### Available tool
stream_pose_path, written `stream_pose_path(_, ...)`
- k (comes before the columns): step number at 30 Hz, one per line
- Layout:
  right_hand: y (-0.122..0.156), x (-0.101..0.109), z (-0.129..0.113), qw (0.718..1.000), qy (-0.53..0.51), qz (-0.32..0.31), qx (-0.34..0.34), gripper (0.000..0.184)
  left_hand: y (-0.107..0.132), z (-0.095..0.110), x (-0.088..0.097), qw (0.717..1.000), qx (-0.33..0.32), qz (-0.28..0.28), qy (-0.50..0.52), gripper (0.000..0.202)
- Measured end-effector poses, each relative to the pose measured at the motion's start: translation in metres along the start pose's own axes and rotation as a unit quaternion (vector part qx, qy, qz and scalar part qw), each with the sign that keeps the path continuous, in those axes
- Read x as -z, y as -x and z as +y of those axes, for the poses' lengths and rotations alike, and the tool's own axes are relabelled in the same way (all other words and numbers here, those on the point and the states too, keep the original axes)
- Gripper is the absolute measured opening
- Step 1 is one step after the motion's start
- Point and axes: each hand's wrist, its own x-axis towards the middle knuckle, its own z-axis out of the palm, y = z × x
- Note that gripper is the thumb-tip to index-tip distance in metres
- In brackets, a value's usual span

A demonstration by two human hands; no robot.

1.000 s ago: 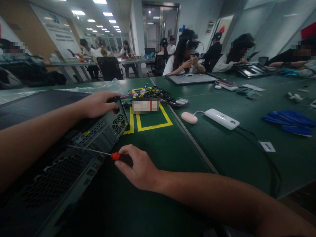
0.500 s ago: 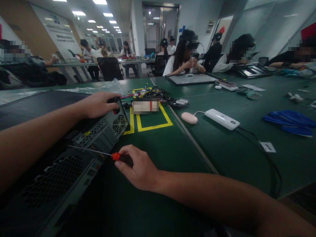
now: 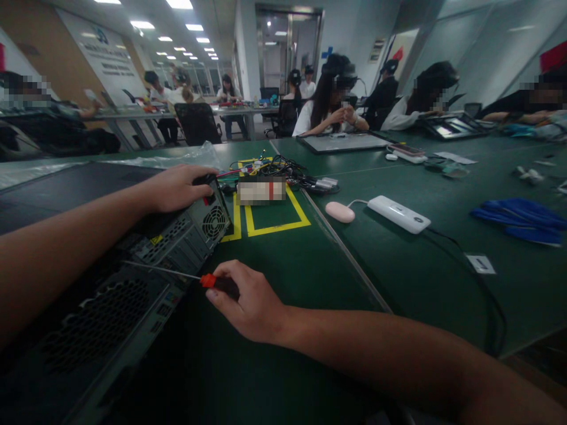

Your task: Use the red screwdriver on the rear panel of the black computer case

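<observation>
A black desktop computer case [image 3: 146,260] lies on its side on the green table [image 3: 287,265], its rear panel with a fan grille facing me. My left hand [image 3: 177,188] rests on the case's top far corner, fingers curled over the edge. My right hand [image 3: 248,301] is closed round the red and black handle of a screwdriver [image 3: 208,280]. The thin metal shaft points left, and its tip meets the rear panel of the case.
A yellow taped rectangle [image 3: 277,224] holds a pile of cables [image 3: 279,165]. To the right lie a white power bank [image 3: 398,213], a pink oval device [image 3: 339,211] and blue gloves [image 3: 522,218]. Several people sit at tables behind.
</observation>
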Motion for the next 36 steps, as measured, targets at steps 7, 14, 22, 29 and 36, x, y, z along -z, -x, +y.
stream_pose_path(7,0.000,0.001,-0.001,1.000,0.003,-0.003,-0.014,0.021,-0.005,-0.009,-0.004,1.000,-0.012,0.017,0.016,0.074)
stream_pose_path(14,0.000,0.000,-0.001,1.000,0.000,0.005,-0.006,0.021,-0.002,-0.001,0.000,1.000,-0.012,-0.005,0.007,0.077)
stream_pose_path(22,0.000,0.001,-0.002,1.000,0.004,-0.001,-0.005,0.020,-0.001,-0.001,0.001,1.000,-0.010,-0.010,0.006,0.079)
stream_pose_path(29,0.000,0.000,0.000,1.000,0.005,0.003,0.000,0.021,0.001,0.004,0.002,1.000,-0.010,-0.009,0.000,0.078)
stream_pose_path(36,0.000,0.002,-0.003,0.999,0.029,-0.010,-0.010,0.022,0.001,0.006,0.002,1.000,-0.005,-0.007,0.005,0.079)
